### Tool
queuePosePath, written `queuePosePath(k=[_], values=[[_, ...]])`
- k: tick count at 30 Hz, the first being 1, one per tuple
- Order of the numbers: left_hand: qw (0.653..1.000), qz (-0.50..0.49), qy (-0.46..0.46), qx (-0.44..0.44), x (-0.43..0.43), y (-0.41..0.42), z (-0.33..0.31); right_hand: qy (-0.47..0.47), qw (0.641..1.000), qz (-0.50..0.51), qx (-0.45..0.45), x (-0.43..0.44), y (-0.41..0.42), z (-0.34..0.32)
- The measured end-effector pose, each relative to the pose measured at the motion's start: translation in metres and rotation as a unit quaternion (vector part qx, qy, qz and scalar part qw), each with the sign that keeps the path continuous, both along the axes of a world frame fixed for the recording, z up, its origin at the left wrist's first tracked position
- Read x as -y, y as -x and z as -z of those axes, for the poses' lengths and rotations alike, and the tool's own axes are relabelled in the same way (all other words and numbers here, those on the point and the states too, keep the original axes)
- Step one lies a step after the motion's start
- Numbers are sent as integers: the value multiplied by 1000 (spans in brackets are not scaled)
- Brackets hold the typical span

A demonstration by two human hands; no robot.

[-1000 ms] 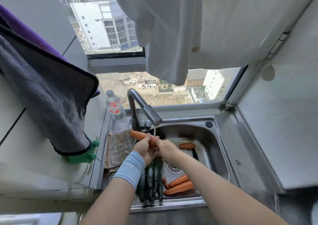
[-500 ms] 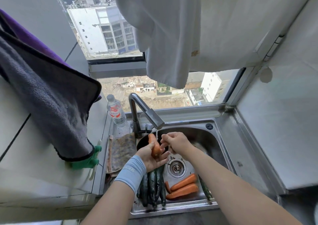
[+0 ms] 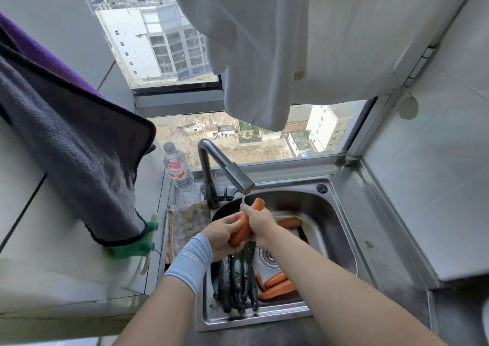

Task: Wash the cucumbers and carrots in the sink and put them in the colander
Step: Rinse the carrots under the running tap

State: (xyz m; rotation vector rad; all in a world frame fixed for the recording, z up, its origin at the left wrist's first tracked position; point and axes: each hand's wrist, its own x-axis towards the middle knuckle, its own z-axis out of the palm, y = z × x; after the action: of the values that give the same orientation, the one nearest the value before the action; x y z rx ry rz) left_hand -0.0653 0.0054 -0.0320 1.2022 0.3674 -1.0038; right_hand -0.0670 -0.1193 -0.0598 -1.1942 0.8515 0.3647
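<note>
Cucumbers [image 3: 238,279] lie bunched along the near left of your steel sink [image 3: 341,205], with loose carrots [image 3: 277,288] just beside them on the right. Your left hand [image 3: 222,235] cups the held carrot [image 3: 243,230] low down, fingers curled round it. Your right hand [image 3: 260,225] grips it higher up, tilted under the faucet [image 3: 227,171], with the thin water stream [image 3: 242,202] landing near its top.
</note>
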Motion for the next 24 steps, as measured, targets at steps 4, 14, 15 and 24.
queuePosePath(k=[4, 14, 15, 24], values=[[996, 62, -52, 31, 2, 2, -3, 29, 997, 48, -56, -5, -4, -4], [989, 7, -145, 16, -8, -18, 4, -63, 995, 74, 21, 9, 8, -9], [986, 16, -162, 25, -9, -19, 6, -66, 996, 61, 18, 13, 10, -10], [975, 90, -148, 138, -8, -10, 5, 64, 996, 35, -52, 28, 12, -10]])
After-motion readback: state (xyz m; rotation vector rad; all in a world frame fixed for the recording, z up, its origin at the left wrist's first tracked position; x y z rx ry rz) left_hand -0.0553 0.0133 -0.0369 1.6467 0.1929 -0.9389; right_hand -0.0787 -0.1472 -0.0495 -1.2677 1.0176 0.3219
